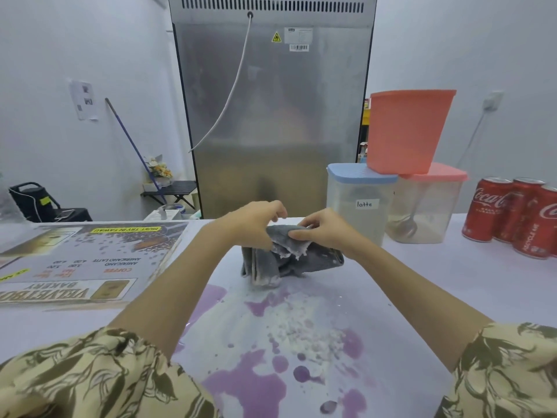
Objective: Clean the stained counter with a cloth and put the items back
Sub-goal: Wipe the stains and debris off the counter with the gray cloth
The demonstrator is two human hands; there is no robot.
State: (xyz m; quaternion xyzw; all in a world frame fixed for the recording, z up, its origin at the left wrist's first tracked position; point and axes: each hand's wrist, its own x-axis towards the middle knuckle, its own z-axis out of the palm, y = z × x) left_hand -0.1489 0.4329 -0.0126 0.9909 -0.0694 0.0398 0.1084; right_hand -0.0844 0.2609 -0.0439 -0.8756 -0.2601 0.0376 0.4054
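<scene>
Both hands work a grey cloth [280, 257] at mid-counter. Left hand [256, 221] has its grip closed on the cloth's upper left edge, fingers curled over the top. Right hand [322, 230] pinches a fold of the cloth between thumb and fingers. The cloth is bunched and partly folded, lower part resting on the counter [422, 285], white clumps stuck to its lifted edge.

Nearer the person, just below the cloth, lies the stain [271, 357]: purple liquid in puddles and drops, mixed with white powder [301, 327] spread across the middle.

Left of the hands, a menu board [87, 260] lies flat on the counter, print upside down to the camera.

Right of the hands, a clear tub with blue lid [358, 203], labelled "latte", stands beside a clear tub with pink lid [428, 206] holding a spoon and some powder. A pink container [407, 131] sits tilted on top of both. Further right, red cola cans [515, 212] stand grouped together.

Behind the counter, a steel fridge [271, 116] shows its back, cable hanging down.
</scene>
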